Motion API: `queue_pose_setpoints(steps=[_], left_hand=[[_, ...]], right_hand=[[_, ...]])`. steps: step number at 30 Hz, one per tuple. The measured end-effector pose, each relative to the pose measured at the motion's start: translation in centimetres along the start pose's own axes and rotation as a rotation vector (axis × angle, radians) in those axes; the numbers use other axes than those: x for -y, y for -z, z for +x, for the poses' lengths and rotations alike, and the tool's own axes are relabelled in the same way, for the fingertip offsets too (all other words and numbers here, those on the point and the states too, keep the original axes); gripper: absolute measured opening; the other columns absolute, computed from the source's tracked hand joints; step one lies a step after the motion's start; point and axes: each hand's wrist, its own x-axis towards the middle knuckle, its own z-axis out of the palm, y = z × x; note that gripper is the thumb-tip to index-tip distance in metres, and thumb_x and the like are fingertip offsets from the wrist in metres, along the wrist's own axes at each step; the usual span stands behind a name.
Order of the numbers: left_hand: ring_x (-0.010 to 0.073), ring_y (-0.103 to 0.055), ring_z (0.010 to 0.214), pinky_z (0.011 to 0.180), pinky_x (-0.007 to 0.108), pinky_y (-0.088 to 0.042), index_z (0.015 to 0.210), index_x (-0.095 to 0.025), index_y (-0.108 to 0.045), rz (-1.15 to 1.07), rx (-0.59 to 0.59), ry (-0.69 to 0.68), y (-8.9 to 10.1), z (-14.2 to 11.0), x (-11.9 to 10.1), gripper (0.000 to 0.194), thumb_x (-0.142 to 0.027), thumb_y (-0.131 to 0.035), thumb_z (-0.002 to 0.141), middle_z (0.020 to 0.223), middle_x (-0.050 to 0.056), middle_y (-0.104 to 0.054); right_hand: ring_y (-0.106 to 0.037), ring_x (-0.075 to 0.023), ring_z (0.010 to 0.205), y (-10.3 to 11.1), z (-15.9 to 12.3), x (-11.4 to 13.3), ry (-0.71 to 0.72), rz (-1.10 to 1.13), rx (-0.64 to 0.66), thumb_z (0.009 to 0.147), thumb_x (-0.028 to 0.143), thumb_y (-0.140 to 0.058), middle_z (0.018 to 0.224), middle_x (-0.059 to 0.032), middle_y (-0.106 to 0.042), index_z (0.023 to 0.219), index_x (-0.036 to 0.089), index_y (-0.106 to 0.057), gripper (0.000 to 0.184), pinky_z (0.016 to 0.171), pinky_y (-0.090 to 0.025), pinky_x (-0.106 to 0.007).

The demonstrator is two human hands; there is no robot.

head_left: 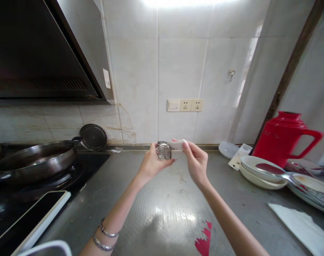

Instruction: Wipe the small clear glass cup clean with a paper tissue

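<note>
My left hand [151,164] is closed around a small clear glass [163,150], held out over the steel counter [167,206]. My right hand [196,160] pinches a white cloth or tissue [178,144] against the glass's rim. Both hands meet above the middle of the counter, near the back wall. Two bracelets sit on my left wrist.
A dark wok [34,160] rests on the stove at left, a round lid [93,137] leaning on the wall behind it. A red thermos jug [287,138], stacked bowls and plates [260,174] with a spoon, and a white cloth [300,224] lie at right. A red mark [204,241] shows on the near counter.
</note>
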Motion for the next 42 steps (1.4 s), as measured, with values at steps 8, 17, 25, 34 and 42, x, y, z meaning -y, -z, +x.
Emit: queue_pose_setpoints(steps=[8,17,25,34,42], left_hand=[[0.0197,-0.067,0.079,0.060,0.027,-0.053,0.110,-0.017,-0.047,-0.017,0.064,-0.086,-0.5,-0.8,-0.8,0.062,-0.042,-0.078,0.061,0.095,0.006,-0.069],[0.0207,-0.068,0.080,0.066,0.028,-0.051,0.109,-0.017,-0.050,0.026,-0.002,-0.160,-0.2,-0.8,-1.0,0.058,-0.038,-0.077,0.062,0.092,0.006,-0.070],[0.0205,-0.067,0.090,0.074,0.027,-0.052,0.122,-0.018,-0.045,-0.076,0.120,-0.220,-0.1,-0.3,-0.4,0.068,-0.037,-0.076,0.065,0.102,0.006,-0.069],[0.0338,-0.060,0.105,0.085,0.048,-0.048,0.147,-0.027,-0.002,0.286,0.144,-0.243,1.0,-0.1,0.6,0.132,-0.049,-0.084,0.046,0.123,0.015,-0.056],[0.0296,-0.051,0.117,0.095,0.041,-0.045,0.135,-0.025,-0.032,0.267,0.112,-0.423,0.9,0.1,0.6,0.095,-0.044,-0.081,0.056,0.133,0.012,-0.046]], right_hand=[[-0.062,-0.0261,0.107,-0.1,1.1,-1.1,-0.283,0.173,0.047,0.080,0.049,-0.060,0.119,-0.0063,-0.065,0.105,0.023,-0.070,0.037,0.081,-0.057,-0.040],[-0.056,-0.0232,0.116,0.4,1.2,0.0,-0.242,0.226,0.472,0.078,0.039,-0.066,0.135,-0.0041,-0.053,0.125,0.029,-0.055,0.049,0.099,-0.045,-0.039],[-0.064,-0.0231,0.100,0.3,1.1,-0.2,-0.397,0.276,0.376,0.071,0.035,-0.073,0.110,-0.0068,-0.067,0.118,0.024,-0.058,0.051,0.088,-0.051,-0.038],[-0.068,-0.0211,0.083,0.9,1.7,-0.4,-0.619,0.415,0.349,0.077,0.044,-0.066,0.102,-0.0081,-0.069,0.107,0.019,-0.064,0.039,0.067,-0.057,-0.032],[-0.067,-0.0186,0.079,0.3,1.1,-0.4,-0.682,0.404,0.410,0.077,0.048,-0.065,0.108,-0.0080,-0.067,0.110,0.021,-0.064,0.042,0.059,-0.055,-0.026]])
